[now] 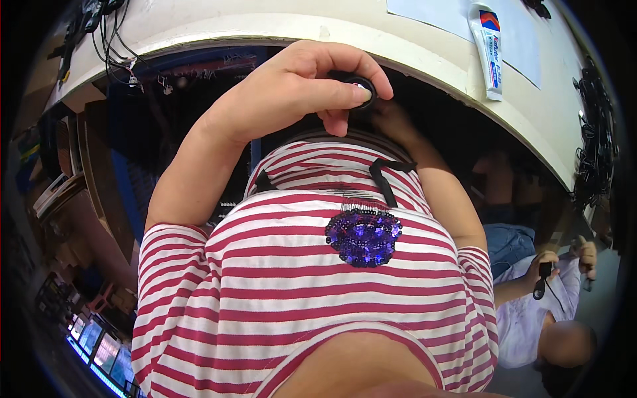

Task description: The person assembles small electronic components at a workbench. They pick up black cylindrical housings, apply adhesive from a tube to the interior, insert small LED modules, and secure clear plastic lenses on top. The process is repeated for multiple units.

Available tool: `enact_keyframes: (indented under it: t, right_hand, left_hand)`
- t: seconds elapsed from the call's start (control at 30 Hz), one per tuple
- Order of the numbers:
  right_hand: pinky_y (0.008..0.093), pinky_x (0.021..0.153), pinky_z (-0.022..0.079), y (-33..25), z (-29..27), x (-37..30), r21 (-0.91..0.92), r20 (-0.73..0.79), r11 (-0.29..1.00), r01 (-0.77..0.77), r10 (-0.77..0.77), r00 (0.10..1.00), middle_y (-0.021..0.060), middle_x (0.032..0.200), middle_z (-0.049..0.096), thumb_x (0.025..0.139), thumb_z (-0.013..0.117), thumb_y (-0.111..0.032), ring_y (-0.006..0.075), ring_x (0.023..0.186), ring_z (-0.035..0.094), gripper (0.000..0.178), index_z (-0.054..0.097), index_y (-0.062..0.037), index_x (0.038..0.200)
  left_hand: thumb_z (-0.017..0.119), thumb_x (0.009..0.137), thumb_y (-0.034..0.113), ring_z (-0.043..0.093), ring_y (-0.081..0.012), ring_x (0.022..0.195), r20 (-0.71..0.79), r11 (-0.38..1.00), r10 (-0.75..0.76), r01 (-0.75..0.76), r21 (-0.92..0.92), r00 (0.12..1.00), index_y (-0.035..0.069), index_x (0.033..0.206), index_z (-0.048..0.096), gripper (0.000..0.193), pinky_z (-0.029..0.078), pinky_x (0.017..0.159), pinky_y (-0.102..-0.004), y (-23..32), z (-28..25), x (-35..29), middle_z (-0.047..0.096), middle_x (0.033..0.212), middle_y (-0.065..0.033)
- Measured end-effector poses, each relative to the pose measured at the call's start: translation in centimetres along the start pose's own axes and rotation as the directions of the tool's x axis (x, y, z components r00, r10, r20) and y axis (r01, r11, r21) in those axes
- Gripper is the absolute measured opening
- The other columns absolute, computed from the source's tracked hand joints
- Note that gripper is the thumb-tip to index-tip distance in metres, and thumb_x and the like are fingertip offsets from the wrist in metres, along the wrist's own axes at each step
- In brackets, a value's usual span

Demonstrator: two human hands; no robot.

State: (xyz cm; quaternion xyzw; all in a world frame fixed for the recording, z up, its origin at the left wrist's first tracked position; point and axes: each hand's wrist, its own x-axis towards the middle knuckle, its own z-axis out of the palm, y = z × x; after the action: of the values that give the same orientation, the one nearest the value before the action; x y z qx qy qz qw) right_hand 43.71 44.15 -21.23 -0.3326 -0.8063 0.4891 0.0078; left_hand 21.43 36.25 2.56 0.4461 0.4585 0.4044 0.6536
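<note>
My left hand (302, 89) is bent over in front of the table's edge, its thumb and fingers closed on a small round black piece (369, 85) with a shiny spot. The exact kind of this piece cannot be made out. Just beyond it, my right hand (393, 121) sits low in the shadow under the table edge. Its fingers are mostly hidden behind the left hand and in the dark, so what it holds does not show.
A pale table (438, 66) curves across the top. On it lie a white and blue tube (490, 56), paper sheets (521, 63), black cables (594, 126) at right and thin wires (109, 40) at left. A co-worker (537, 305) at lower right handles a black corded part (541, 282).
</note>
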Motion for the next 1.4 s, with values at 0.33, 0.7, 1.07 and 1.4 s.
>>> enact_keyframes:
  t: [0.33, 0.7, 1.07, 1.4]
  right_hand:
    - [0.037, 0.094, 0.04, -0.4, 0.1, 0.2, -0.174, 0.126, 0.985, -0.02, 0.043, 0.991, 0.0107, 0.105, 0.062, 0.078, 0.057, -0.02, 0.0247, 0.101, 0.058, 0.034, 0.059, -0.0127, 0.111]
    - [0.0322, 0.089, 0.042, -4.0, -0.7, -1.7, 0.224, 0.126, 0.973, -0.05, 0.022, 0.992, 0.0111, 0.103, 0.063, 0.076, 0.062, -0.014, 0.0216, 0.096, 0.058, 0.032, 0.06, -0.0047, 0.107]
    - [0.0295, 0.083, 0.044, -3.5, -0.4, -2.0, 0.248, 0.168, 0.958, -0.143, 0.103, 0.98, 0.0098, 0.096, 0.064, 0.075, 0.066, -0.017, 0.018, 0.09, 0.059, 0.032, 0.062, -0.0049, 0.104]
    - [0.0273, 0.067, 0.044, -8.5, -1.7, -3.8, 0.262, 0.136, 0.944, -0.201, 0.17, 0.976, 0.0062, 0.075, 0.064, 0.078, 0.065, -0.019, 0.0103, 0.071, 0.056, 0.02, 0.066, -0.0035, 0.089]
  left_hand:
    - [0.051, 0.074, 0.009, 0.057, -0.0083, 0.064, -0.034, 0.99, -0.041, 0.036, -0.138, 0.999, -0.003, 0.108, 0.057, 0.037, 0.049, 0.065, -0.0194, -0.7, 0.1, -0.4, 0.058, 0.099, -0.0083]
    - [0.066, 0.072, 0.001, 0.057, -0.0063, 0.069, -0.127, 0.978, 0.149, -0.127, 0.168, 0.981, -0.002, 0.105, 0.055, 0.034, 0.05, 0.059, -0.0174, -0.2, 1.2, -1.4, 0.058, 0.096, -0.0081]
    - [0.05, 0.074, 0.011, 0.06, -0.0093, 0.06, -0.093, 1.0, -0.024, 0.025, 0.011, 0.995, -0.003, 0.096, 0.059, 0.027, 0.051, 0.061, -0.0197, -0.1, 1.0, -4.1, 0.061, 0.088, -0.0082]
    - [0.061, 0.079, 0.005, 0.057, -0.0122, 0.09, -0.146, 0.954, 0.281, -0.26, 0.146, 0.949, -0.001, 0.116, 0.051, 0.039, 0.047, 0.077, -0.0225, -1.8, 0.4, -3.7, 0.056, 0.113, -0.0114]
